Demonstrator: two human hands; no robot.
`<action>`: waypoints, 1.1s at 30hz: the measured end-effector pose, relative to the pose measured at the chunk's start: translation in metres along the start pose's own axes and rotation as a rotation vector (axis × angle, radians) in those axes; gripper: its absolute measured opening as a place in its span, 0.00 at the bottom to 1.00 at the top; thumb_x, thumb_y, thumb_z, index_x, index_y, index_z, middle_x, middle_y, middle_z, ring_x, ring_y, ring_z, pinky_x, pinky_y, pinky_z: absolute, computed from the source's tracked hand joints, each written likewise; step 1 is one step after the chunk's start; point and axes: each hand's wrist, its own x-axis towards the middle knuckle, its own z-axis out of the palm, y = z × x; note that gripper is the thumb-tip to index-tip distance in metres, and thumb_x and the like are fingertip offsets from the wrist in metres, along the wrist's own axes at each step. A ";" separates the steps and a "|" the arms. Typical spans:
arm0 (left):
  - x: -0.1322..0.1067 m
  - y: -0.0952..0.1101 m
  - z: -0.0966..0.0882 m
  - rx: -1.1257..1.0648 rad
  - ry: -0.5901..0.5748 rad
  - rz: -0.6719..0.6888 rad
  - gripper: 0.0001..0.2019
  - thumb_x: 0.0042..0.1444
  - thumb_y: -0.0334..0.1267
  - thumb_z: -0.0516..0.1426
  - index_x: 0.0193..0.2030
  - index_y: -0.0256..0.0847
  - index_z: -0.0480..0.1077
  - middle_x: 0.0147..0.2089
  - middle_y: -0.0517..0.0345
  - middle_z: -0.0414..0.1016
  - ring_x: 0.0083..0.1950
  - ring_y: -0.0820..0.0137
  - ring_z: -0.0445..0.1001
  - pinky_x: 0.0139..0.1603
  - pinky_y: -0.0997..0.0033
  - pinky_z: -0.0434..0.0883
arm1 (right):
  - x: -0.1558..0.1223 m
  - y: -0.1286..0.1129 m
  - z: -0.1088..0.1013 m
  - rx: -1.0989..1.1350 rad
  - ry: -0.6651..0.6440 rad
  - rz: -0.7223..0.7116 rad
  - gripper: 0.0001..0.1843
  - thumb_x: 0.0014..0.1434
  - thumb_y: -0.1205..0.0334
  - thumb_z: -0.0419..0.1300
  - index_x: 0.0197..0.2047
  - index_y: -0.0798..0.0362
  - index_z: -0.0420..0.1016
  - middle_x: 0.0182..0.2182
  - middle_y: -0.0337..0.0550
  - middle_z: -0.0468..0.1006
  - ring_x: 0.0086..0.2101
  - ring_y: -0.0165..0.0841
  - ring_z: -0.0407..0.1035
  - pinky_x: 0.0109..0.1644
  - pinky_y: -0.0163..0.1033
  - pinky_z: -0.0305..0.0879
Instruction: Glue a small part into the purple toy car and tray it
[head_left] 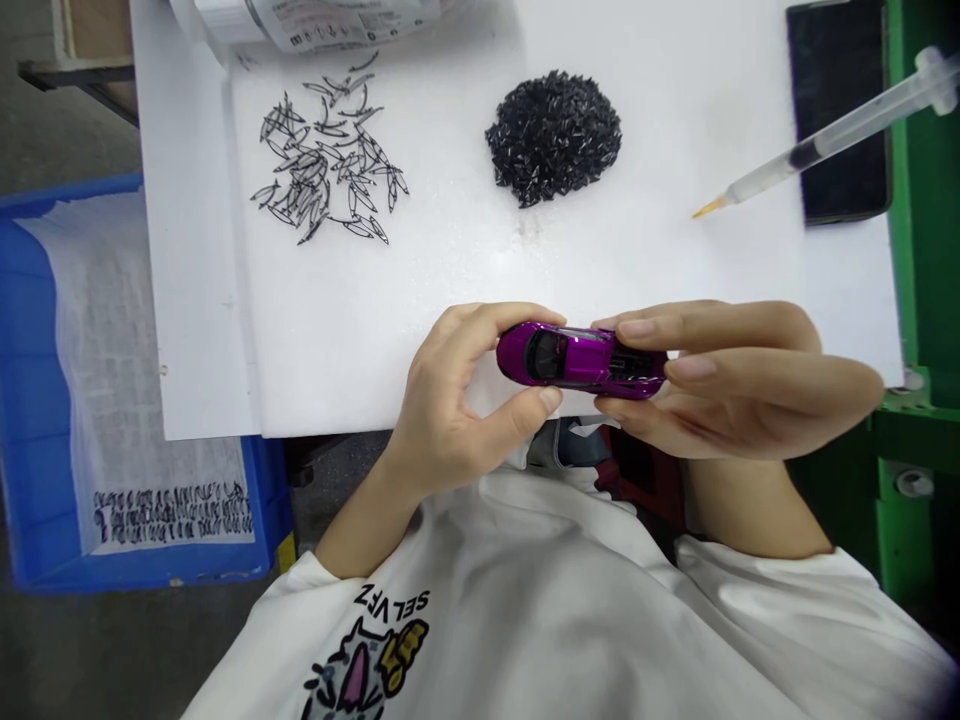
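Observation:
A shiny purple toy car [581, 357] is held between both hands just above the near edge of the white foam board [450, 270]. My left hand [457, 400] pinches its front end between thumb and fingers. My right hand [720, 375] grips the rear end, fingers stretched along its sides. The car lies sideways with its dark windows showing.
On the board lie a scatter of thin black curved parts [326, 160], a heap of small black pieces [553, 135] and a syringe with an orange tip [817, 140]. A black phone [840, 110] rests at the right. A blue bin [45, 400] lined with foam wrap stands at the left, a green frame [926, 300] at the right.

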 end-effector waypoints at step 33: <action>0.000 -0.002 -0.005 0.037 -0.038 0.033 0.16 0.54 0.43 0.57 0.51 0.51 0.67 0.52 0.58 0.71 0.52 0.60 0.69 0.53 0.57 0.68 | -0.004 -0.006 -0.009 0.010 -0.161 0.388 0.20 0.45 0.56 0.69 0.41 0.43 0.67 0.36 0.41 0.76 0.32 0.37 0.74 0.32 0.42 0.78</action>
